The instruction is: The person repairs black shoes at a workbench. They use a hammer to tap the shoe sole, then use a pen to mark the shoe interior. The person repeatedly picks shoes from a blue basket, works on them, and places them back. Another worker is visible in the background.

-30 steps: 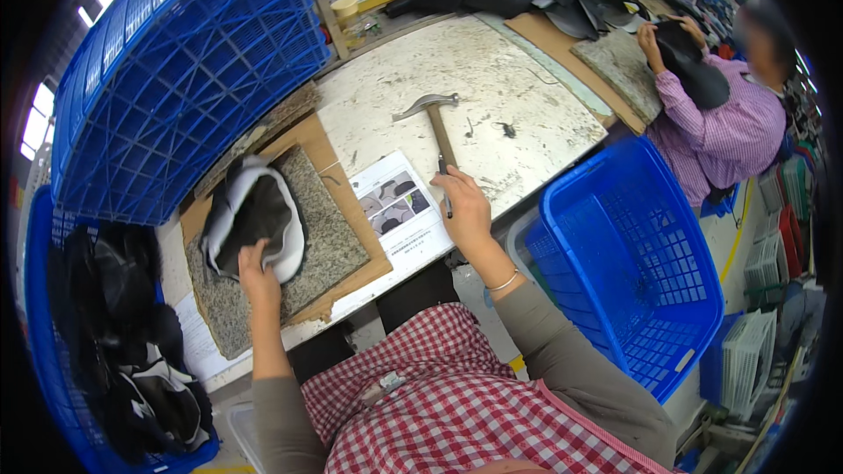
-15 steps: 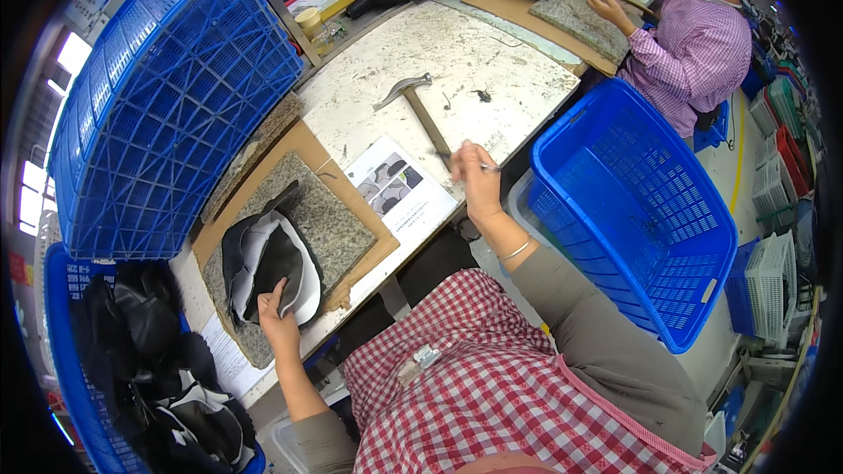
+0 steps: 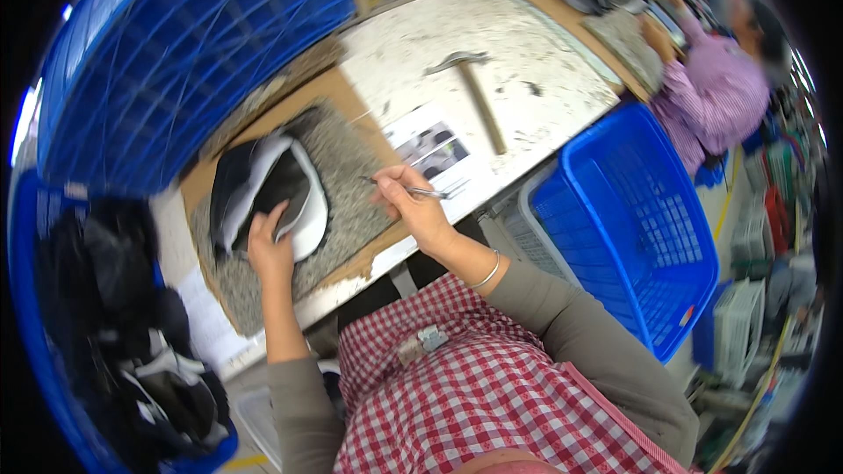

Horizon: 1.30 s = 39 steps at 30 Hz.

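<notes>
A black shoe upper [image 3: 230, 184] with a white lining lies on a rough grey stone slab [image 3: 360, 155]. My left hand [image 3: 270, 246] grips the near edge of the upper, its fingers reaching into the opening. Just right of the upper, above the slab's edge, my right hand [image 3: 414, 211] is closed around a slim silver pen-like tool [image 3: 428, 192]. The tool's thin tip points left toward the upper, apart from it. A hammer [image 3: 482, 105] with a wooden handle lies on the white worktable [image 3: 562, 61], beyond my right hand.
A printed sheet [image 3: 432, 142] lies beside the slab. Blue crates [image 3: 202, 61] stand tilted at the left, above a blue bin of black uppers [image 3: 114, 298]. At the right is a blue basket [image 3: 650, 237]. A co-worker in a checked shirt [image 3: 724, 88] sits at the far right.
My right hand has come left and nearer with the pen-like tool, from beside the hammer handle to beside the upper. My left hand stays at the upper. The head view has shifted.
</notes>
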Tool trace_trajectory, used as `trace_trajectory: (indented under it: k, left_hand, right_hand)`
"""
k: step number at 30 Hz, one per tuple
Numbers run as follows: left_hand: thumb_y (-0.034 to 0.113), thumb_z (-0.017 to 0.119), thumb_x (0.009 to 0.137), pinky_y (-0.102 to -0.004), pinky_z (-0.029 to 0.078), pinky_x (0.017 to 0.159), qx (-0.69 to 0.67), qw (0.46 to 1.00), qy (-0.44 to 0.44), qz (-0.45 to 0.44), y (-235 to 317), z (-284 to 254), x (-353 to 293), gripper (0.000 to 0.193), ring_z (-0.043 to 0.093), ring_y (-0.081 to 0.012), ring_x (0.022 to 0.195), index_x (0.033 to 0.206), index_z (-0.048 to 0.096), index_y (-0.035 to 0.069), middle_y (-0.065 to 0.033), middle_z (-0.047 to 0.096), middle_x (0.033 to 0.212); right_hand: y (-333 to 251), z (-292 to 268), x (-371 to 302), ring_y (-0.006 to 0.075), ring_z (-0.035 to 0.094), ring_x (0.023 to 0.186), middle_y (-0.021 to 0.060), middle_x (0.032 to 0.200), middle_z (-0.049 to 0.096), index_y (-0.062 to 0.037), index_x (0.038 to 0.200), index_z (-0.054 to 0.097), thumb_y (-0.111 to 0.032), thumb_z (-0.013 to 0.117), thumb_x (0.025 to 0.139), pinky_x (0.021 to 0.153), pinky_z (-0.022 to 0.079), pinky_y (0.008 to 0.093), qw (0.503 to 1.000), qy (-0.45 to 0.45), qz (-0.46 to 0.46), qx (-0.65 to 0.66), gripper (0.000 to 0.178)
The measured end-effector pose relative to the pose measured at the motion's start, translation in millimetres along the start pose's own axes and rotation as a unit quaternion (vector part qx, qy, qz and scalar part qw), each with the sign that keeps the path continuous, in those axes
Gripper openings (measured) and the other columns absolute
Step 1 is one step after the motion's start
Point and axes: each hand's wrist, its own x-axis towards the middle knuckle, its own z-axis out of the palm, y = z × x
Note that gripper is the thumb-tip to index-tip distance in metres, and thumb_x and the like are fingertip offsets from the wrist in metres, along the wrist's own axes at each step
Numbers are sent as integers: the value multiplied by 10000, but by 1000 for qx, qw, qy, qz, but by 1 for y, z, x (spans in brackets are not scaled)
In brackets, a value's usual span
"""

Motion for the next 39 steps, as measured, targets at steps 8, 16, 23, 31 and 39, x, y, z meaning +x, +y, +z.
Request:
trace_trajectory:
  k: [8, 16, 23, 31, 39]
  left_hand:
    - [374, 649, 959, -446, 526, 914, -24, 995, 21, -95, -7, -5, 7, 341, 680, -390, 1047, 1145, 768, 114, -133, 726, 1167]
    - [375, 771, 838, -409, 560, 768, -15, 1000, 17, -5, -12, -3, 2, 316, 698, -301, 910, 1116, 749, 227, -37, 698, 947]
    - [408, 781, 835, -414, 560, 784, -4, 1000, 9, -9, -15, -2, 2, 334, 695, -287, 924, 1119, 749, 234, -33, 695, 974]
    - [363, 792, 804, -415, 567, 810, -23, 999, 26, -12, -13, -1, -1, 333, 706, -270, 940, 1107, 760, 230, -23, 708, 983]
    - [298, 790, 792, -416, 545, 870, -1, 1000, -9, -27, -7, -4, -1, 326, 669, -267, 1031, 1113, 768, 245, -31, 694, 1050]
  right_hand:
    - [18, 66, 25, 63, 498, 608, -55, 702, 466, -85, 977, 574, -281, 522, 1076, 554, 394, 229, 974, -219, 62, -18, 225]
    - [42, 73, 38, 49, 508, 666, 6, 755, 597, -33, 969, 583, -103, 623, 1014, 604, 404, 209, 960, -207, -39, -182, 93]
    - [48, 73, 33, 30, 455, 614, -20, 652, 553, -38, 801, 530, -115, 752, 940, 536, 366, 224, 931, -146, -133, -306, 273]
    - [49, 72, 35, 26, 403, 641, -61, 677, 492, -54, 772, 521, -83, 740, 942, 562, 329, 218, 929, -167, -139, -301, 279]
    - [52, 69, 39, 60, 463, 639, -8, 675, 548, -40, 767, 515, -126, 734, 939, 569, 388, 256, 933, -163, -130, -293, 292]
